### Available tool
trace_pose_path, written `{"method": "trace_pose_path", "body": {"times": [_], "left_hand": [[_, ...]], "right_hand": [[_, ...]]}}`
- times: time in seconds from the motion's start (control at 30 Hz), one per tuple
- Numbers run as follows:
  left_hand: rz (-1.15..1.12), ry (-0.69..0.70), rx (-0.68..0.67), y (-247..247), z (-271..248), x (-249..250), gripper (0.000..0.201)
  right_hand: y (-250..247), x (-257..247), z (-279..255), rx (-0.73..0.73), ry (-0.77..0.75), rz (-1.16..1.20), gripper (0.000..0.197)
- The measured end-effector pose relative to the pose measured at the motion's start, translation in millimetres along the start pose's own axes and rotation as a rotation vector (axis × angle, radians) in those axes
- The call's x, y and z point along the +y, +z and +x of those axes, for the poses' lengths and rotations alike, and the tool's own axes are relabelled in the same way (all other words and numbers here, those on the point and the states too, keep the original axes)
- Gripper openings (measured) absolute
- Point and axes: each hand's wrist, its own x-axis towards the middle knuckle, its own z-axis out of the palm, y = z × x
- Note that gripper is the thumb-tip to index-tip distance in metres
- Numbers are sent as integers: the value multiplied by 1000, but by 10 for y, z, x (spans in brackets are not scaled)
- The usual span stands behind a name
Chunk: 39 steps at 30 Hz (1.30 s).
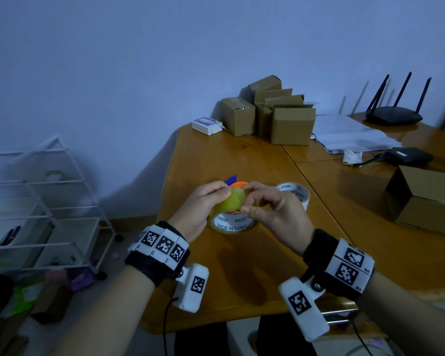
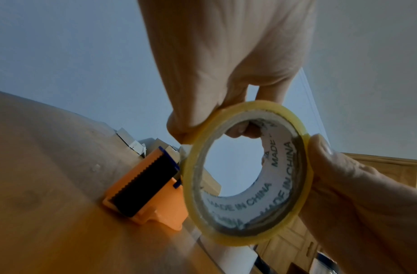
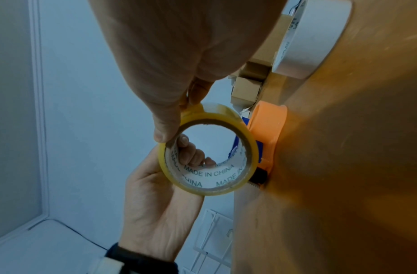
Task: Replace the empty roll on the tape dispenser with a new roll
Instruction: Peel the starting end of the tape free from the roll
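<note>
Both hands hold a new roll of yellowish clear tape (image 1: 228, 210) a little above the wooden table (image 1: 267, 265); its white core reads MADE IN CHINA. My left hand (image 1: 222, 192) grips the roll's left rim, with fingers curled into the core (image 3: 191, 157). My right hand (image 1: 247, 199) pinches the top of the roll (image 3: 248, 140) between thumb and fingers, and its thumb (image 2: 331, 163) presses the rim (image 2: 191, 185). The orange tape dispenser (image 1: 238, 184) with a blue part lies on the table just behind the roll (image 2: 151, 185). A white empty core (image 1: 297, 194) stands to its right.
Several cardboard boxes (image 1: 272, 116) and a small white device (image 1: 207, 125) stand at the table's far end. Papers (image 1: 352, 134), a router (image 1: 393, 114), a black adapter (image 1: 409, 155) and an open box (image 1: 421, 199) are at the right. A white wire rack (image 1: 44, 201) stands on the floor at the left.
</note>
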Motion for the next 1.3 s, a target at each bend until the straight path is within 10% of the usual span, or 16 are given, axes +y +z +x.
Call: {"method": "trace_pose_path", "body": {"times": [1.3], "left_hand": [[-63, -31, 44, 82, 11, 19, 21]], "right_hand": [[28, 93, 3, 42, -94, -131, 12]]}}
